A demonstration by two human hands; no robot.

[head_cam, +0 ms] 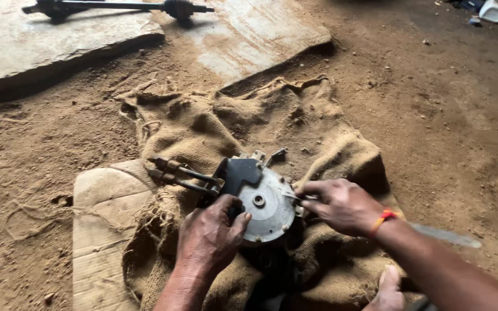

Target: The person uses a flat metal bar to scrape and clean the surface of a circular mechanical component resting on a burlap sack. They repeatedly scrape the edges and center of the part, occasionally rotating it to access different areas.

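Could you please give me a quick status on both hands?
Left hand steadies round metal part. Right hand at its rim, thin tool pinched. Part rests on burlap sack.

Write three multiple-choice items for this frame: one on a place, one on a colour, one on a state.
1. What does the round grey metal part rest on?
A. a burlap sack
B. a steel bench
C. a plastic crate

2. What colour is the wristband on the right hand?
A. blue
B. orange-red
C. white

3. What is the left hand doing?
A. hanging free above the ground
B. gripping the part's edge
C. lying flat on the cardboard

Answers:
1. A, since the burlap sack spreads under the part on the dirt floor.
2. B, as the band at the wrist is orange-red.
3. B, since its thumb and fingers wrap the part's near rim.
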